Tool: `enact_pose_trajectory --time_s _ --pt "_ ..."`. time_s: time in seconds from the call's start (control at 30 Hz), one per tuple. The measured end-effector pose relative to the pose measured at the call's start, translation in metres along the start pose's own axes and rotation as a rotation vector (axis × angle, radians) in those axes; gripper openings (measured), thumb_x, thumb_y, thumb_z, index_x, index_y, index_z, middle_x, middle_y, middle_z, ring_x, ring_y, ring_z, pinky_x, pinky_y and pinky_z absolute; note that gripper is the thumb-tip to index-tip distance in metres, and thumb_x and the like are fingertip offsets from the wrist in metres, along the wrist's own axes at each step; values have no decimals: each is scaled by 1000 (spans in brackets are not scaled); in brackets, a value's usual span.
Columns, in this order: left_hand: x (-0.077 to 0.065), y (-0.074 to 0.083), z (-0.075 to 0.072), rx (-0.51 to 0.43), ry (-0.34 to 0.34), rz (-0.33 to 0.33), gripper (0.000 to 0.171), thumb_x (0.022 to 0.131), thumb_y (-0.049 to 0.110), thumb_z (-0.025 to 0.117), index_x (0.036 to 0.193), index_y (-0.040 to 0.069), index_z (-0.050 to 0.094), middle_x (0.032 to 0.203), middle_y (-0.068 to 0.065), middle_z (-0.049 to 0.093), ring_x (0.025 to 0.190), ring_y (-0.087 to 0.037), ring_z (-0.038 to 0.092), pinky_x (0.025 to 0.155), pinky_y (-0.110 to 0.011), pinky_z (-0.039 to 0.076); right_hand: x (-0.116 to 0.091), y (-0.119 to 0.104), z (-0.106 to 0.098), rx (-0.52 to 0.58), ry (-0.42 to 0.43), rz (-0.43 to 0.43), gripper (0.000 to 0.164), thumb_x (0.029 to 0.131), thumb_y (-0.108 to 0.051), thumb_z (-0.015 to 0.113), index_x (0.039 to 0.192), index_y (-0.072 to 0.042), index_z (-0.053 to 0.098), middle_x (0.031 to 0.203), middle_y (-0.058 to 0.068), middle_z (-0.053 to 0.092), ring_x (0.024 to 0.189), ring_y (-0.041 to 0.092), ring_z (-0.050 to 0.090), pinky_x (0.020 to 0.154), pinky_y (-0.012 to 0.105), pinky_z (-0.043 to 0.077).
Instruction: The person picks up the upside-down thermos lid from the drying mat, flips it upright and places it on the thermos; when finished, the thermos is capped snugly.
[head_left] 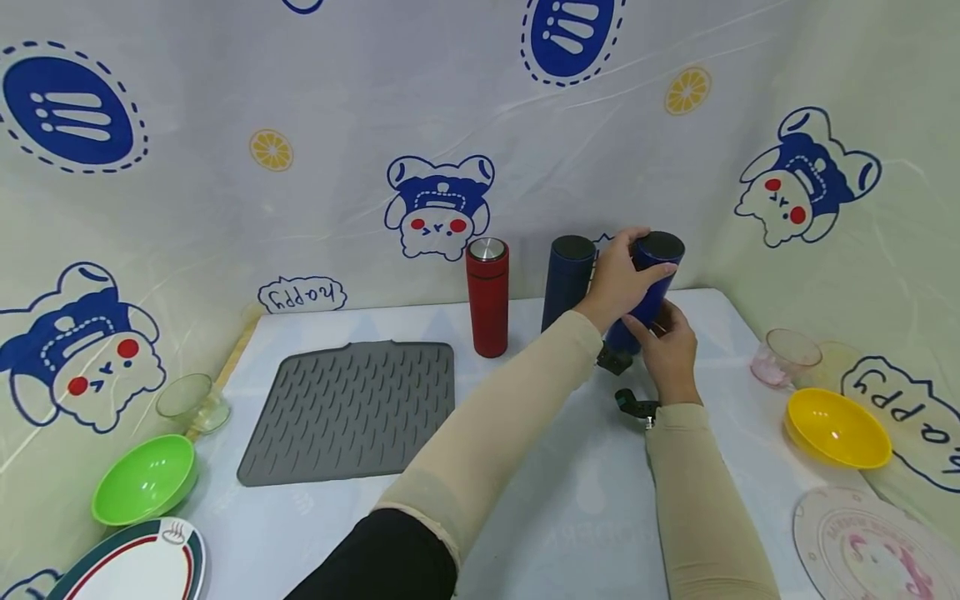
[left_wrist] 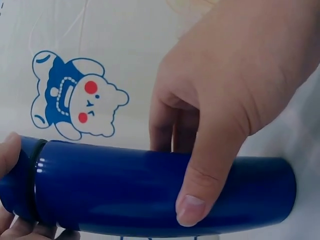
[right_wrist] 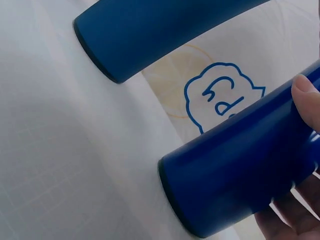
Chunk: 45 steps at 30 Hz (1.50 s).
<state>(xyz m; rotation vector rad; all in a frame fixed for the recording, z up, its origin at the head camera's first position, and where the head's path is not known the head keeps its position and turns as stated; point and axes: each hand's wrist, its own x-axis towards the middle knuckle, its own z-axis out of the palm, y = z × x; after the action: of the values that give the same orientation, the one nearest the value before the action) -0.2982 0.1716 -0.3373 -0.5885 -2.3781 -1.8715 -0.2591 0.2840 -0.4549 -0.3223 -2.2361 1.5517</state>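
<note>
A bright blue thermos flask [head_left: 649,305] stands at the back right of the table, both my hands on it. My left hand [head_left: 617,285] grips it at the lid, thumb across the front. Lower down, my right hand [head_left: 672,354] holds the body; in the left wrist view its thumb [left_wrist: 192,207] lies along the blue side. Just left of it stands a darker blue thermos [head_left: 566,279], partly covered by my left hand and forearm. The right wrist view shows the bases of the bright blue thermos [right_wrist: 225,175] and the darker one [right_wrist: 145,40] near the table surface.
A red thermos [head_left: 489,304] with a silver lid stands farther left, behind a grey ridged mat [head_left: 352,417]. Along the left edge are a glass cup [head_left: 192,402], green bowl [head_left: 146,481] and plate [head_left: 138,567]. At right are a pinkish glass [head_left: 785,357], yellow bowl [head_left: 837,429] and patterned plate [head_left: 873,546].
</note>
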Motion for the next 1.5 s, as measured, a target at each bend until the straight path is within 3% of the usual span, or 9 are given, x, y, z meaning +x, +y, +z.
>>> enact_pose_trajectory --time_s 0.17,0.33,0.4,0.57,0.77,0.9,1.07,1.23,1.5 --pt "4 3 4 35 -6 3 72 76 28 80 138 23 42 125 10 50 109 -2 50 89 -21 42 1 1 -2 -32 -3 33 86 75 -59 67 146 -21 34 139 4 44 124 19 43 102 36 34" --pt "6 -3 11 252 26 9 88 67 47 82 140 26 38 128 9 44 115 -6 40 88 -24 43 1 5 -1 -14 0 4 80 79 -51 68 145 -20 35 138 6 46 124 21 44 101 35 36" --pt "5 -6 12 290 49 12 88 66 51 81 139 27 38 128 9 43 116 -7 38 87 -25 44 1 6 -1 -9 -5 -3 77 81 -49 67 145 -21 35 139 6 45 124 21 44 100 36 36" --pt "5 -10 9 200 55 57 82 71 45 79 140 22 38 127 10 45 113 -2 43 88 -22 43 2 5 0 -34 -7 -2 77 82 -52 64 146 -24 32 140 3 44 125 18 43 102 36 34" --pt "6 -14 1 100 -56 34 91 78 40 75 148 24 19 136 7 42 119 -6 44 96 -28 39 3 3 1 -45 25 -20 80 78 -54 66 145 -22 36 137 4 47 122 19 46 102 36 34" --pt "11 -13 -2 163 -102 51 94 81 39 73 150 24 11 140 6 38 122 -7 41 97 -30 38 1 3 2 -36 19 -15 80 78 -52 68 144 -21 37 137 4 47 123 18 46 102 35 34" --pt "16 -5 -2 273 -42 96 102 70 51 78 148 25 18 134 9 37 120 -3 34 96 -21 37 0 2 3 -10 16 -24 79 77 -51 69 144 -22 38 137 3 47 123 17 46 101 35 35" --pt "16 1 -5 255 -14 104 96 69 42 82 145 25 26 127 9 44 113 -2 42 90 -18 40 1 2 3 -4 8 -17 78 78 -51 67 145 -23 36 139 3 45 124 17 44 101 36 35" --pt "16 4 -12 245 -168 74 88 82 28 73 148 27 16 139 10 40 114 -6 48 91 -24 42 -1 4 2 -18 -3 -12 80 77 -52 67 145 -24 35 139 3 45 124 17 44 102 38 34"
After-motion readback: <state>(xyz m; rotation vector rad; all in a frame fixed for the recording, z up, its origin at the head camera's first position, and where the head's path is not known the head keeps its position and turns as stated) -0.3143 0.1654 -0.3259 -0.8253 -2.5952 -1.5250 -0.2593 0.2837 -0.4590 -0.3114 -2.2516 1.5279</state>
